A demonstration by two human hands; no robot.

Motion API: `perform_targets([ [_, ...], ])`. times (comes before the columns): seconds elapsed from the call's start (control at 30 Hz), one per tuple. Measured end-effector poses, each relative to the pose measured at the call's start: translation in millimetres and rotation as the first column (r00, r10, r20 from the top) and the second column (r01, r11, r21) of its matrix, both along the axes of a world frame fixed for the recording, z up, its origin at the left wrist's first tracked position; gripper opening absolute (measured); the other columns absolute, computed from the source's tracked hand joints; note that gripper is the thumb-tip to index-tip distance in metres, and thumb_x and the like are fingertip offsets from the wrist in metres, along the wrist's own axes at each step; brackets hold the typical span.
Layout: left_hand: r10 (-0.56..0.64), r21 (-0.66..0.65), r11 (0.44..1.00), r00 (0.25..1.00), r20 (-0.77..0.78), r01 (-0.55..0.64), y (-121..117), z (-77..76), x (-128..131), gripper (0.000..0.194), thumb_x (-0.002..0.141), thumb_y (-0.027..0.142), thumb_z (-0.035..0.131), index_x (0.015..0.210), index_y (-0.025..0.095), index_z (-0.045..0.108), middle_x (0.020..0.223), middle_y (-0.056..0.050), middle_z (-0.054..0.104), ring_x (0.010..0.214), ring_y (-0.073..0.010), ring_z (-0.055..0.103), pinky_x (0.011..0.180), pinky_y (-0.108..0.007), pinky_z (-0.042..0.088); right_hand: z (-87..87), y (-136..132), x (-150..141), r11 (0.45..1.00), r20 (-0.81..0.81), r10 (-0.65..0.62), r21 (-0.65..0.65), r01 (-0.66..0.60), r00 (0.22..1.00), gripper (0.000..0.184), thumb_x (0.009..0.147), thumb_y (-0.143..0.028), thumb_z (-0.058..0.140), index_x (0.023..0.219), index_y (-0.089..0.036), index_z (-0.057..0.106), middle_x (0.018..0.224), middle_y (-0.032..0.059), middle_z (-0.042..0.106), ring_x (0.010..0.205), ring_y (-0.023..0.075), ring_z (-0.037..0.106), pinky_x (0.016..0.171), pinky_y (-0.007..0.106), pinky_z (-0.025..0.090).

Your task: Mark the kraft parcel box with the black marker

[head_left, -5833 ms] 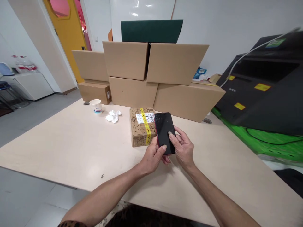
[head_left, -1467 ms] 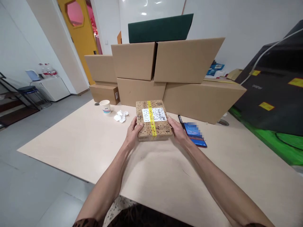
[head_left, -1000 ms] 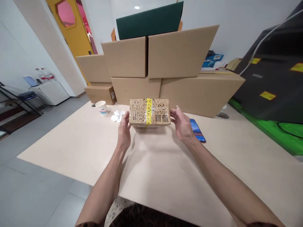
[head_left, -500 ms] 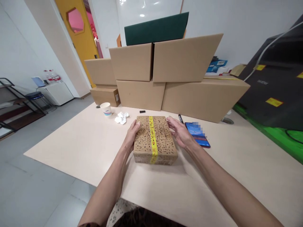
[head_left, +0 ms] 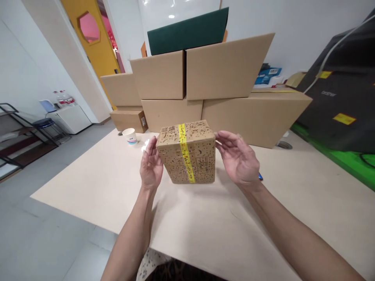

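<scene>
Head view shows a small patterned box point(head_left: 187, 156) with a yellow tape strip point(head_left: 184, 154), lifted above the middle of the bench point(head_left: 88, 175) and tilted. Left hand point(head_left: 150, 166) presses its left side and right hand point(head_left: 238, 160) its right side, fingers spread and grasping the box between the palms. Near the far left corner stands a paper cup point(head_left: 129, 136). Large cartons point(head_left: 228, 66) are stacked along the far edge.

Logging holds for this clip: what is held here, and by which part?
The parcel, lifted off the table, is held between the left hand and right hand, palms against its two opposite sides.
</scene>
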State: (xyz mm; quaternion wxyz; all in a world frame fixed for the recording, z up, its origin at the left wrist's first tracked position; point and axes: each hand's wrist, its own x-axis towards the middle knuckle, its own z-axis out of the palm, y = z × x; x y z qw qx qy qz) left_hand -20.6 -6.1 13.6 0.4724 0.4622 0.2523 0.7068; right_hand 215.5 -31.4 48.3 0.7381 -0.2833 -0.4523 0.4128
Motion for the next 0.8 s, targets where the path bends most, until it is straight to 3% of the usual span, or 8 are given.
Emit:
perform_targets([
  [0.1, 0.033, -0.055, 0.998, 0.998, 0.056, -0.030, 7, -2.2, -5, 0.055, 0.092, 0.068, 0.052, 0.126, 0.028, 0.071, 0.148, -0.007, 0.063, 0.149, -0.0265, 0.047, 0.120, -0.043, 0.042, 5.2, -7, -4, 1.000, 0.029, -0.021, 0.023, 0.021, 0.999, 0.030, 0.086, -0.056, 0.061, 0.092, -0.030, 0.077, 0.104, 0.0059, 0.078, 0.111, 0.0269, 0.070, 0.108, 0.050, 0.048],
  [0.2, 0.062, -0.209, 0.977, 0.997, 0.036, -0.053, 15, -8.7, -3, 0.059, 0.090, 0.071, 0.054, 0.120, 0.024, 0.073, 0.137, -0.009, 0.070, 0.140, -0.0279, 0.056, 0.110, -0.040, 0.051, 4.5, -8, -6, 0.999, 0.076, -0.033, 0.022, 0.031, 0.997, 0.031, 0.086, -0.058, 0.063, 0.092, -0.031, 0.077, 0.105, 0.0059, 0.078, 0.112, 0.0282, 0.070, 0.107, 0.051, 0.048],
  [0.27, -0.007, -0.301, 0.954, 1.000, -0.010, 0.004, 16, -12.7, 3, 0.065, 0.088, 0.076, 0.053, 0.119, 0.023, 0.073, 0.138, -0.010, 0.070, 0.139, -0.0297, 0.057, 0.108, -0.041, 0.052, 0.2, -5, -6, 0.999, 0.100, -0.041, -0.017, 0.043, 0.994, 0.030, 0.085, -0.056, 0.067, 0.096, -0.030, 0.077, 0.112, 0.0054, 0.077, 0.118, 0.0282, 0.067, 0.108, 0.051, 0.047],
  [0.37, -0.137, -0.337, 0.936, 0.987, -0.086, 0.100, 13, -14.4, 13, 0.069, 0.087, 0.080, 0.053, 0.129, 0.028, 0.069, 0.152, -0.005, 0.060, 0.148, -0.0313, 0.047, 0.114, -0.046, 0.046, -10.0, 4, -5, 0.987, 0.152, -0.038, -0.149, 0.061, 0.988, 0.030, 0.084, -0.053, 0.071, 0.103, -0.031, 0.076, 0.124, 0.0039, 0.074, 0.126, 0.0270, 0.062, 0.108, 0.048, 0.046],
  [0.5, -0.277, -0.234, 0.946, 0.932, -0.234, 0.223, 6, -10.9, 13, 0.070, 0.091, 0.081, 0.044, 0.141, 0.036, 0.062, 0.161, -0.001, 0.050, 0.153, -0.0332, 0.039, 0.120, -0.053, 0.037, -24.6, 20, 0, 0.968, 0.121, 0.022, -0.250, 0.009, 0.992, 0.035, 0.086, -0.054, 0.067, 0.113, -0.032, 0.071, 0.129, 0.0009, 0.073, 0.126, 0.0248, 0.061, 0.100, 0.042, 0.052],
  [0.67, -0.200, -0.079, 0.980, 0.889, -0.413, 0.183, 3, -9.7, 3, 0.060, 0.089, 0.064, 0.066, 0.140, 0.033, 0.064, 0.162, -0.004, 0.048, 0.157, -0.0315, 0.033, 0.130, -0.052, 0.020, -47.7, 53, 26, 0.944, -0.044, -0.010, -0.330, -0.005, 0.999, 0.040, 0.089, -0.058, 0.051, 0.105, -0.027, 0.072, 0.117, 0.0069, 0.078, 0.118, 0.0300, 0.067, 0.088, 0.043, 0.058],
  [0.8, -0.167, 0.004, 0.980, 0.822, -0.545, 0.201, -1, -14.1, 10, 0.051, 0.089, 0.054, 0.070, 0.135, 0.033, 0.069, 0.162, -0.004, 0.048, 0.162, -0.0287, 0.018, 0.132, -0.051, 0.009, -72.6, 76, 39, 0.922, -0.080, -0.017, -0.387, -0.015, 0.997, 0.042, 0.090, -0.053, 0.043, 0.101, -0.027, 0.074, 0.106, 0.0085, 0.080, 0.112, 0.0314, 0.070, 0.088, 0.048, 0.059],
])
